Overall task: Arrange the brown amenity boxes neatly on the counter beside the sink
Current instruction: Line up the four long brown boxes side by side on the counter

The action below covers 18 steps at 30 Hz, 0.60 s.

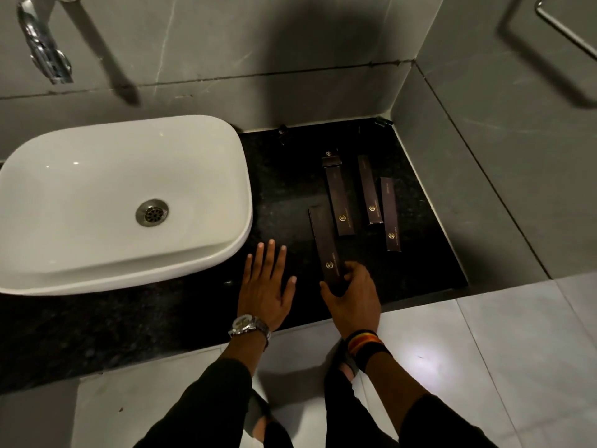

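Note:
Several long brown amenity boxes with gold logos lie on the black counter (284, 189) right of the sink. My right hand (353, 294) grips the near end of the closest box (324, 244), which lies lengthwise, slightly tilted. Three more boxes lie farther back, roughly parallel: one (339, 198) with an open flap at its far end, a middle one (370, 190), and a right one (391, 215). My left hand (266, 286) rests flat on the counter, fingers spread, holding nothing, just left of the held box.
A white basin (200, 163) with a metal drain stands to the left, its rim close to my left hand. A chrome tap (42, 50) hangs from the grey wall. Grey walls close the counter at the back and right. The counter's front edge drops to a tiled floor.

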Available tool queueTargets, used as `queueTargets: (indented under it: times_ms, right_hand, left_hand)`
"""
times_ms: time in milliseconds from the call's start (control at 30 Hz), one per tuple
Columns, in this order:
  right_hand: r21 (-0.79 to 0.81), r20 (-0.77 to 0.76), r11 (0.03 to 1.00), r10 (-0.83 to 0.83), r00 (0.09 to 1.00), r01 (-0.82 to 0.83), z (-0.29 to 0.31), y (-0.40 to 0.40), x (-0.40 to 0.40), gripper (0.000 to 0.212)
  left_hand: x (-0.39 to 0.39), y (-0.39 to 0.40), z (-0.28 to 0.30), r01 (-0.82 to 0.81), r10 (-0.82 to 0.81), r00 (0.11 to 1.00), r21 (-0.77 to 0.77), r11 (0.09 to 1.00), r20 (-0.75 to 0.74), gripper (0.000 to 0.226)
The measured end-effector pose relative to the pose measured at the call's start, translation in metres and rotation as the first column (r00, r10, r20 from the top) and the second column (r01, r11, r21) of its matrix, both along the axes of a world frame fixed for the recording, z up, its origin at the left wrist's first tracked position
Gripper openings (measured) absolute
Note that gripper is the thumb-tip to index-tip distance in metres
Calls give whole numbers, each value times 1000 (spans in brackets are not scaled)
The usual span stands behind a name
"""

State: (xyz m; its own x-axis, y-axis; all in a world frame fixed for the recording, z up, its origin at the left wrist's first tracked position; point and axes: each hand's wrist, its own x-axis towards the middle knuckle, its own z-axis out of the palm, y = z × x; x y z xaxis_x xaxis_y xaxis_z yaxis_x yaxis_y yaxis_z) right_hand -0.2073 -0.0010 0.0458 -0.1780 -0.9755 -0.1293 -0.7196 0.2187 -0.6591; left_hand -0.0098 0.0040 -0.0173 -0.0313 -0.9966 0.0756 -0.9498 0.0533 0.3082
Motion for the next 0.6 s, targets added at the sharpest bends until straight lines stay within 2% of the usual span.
queueTargets:
  times_ms: [100, 167, 267, 333, 467, 600]
  right_hand:
    - [-37, 69, 999, -33, 997, 35, 8, -9, -4, 69]
    - [-57, 88, 995, -73, 993, 78, 14, -30, -10, 61]
    - [-59, -11, 996, -63, 998, 62, 23, -69, -17, 45]
    - [-38, -72, 999, -19, 997, 17, 28, -93, -17, 44]
    - [124, -80, 992, 27, 996, -17, 31, -127, -16, 44]
    - [96, -115, 995, 12, 993, 0, 28, -139, -18, 37]
  left_hand:
    - [-8, 0, 0, -29, 29, 1000, -5, 1000, -2, 68]
    - [-9, -1, 0, -28, 28, 1000, -23, 999, 4, 67]
    - [-6, -4, 0, -20, 20, 1000, -30, 999, 2, 66]
    - [-6, -3, -1, -20, 20, 1000, -30, 999, -4, 65]
    - [-6, -3, 0, -27, 26, 999, -36, 999, -26, 65]
    - [-6, -3, 2, -37, 36, 999, -35, 999, -40, 65]
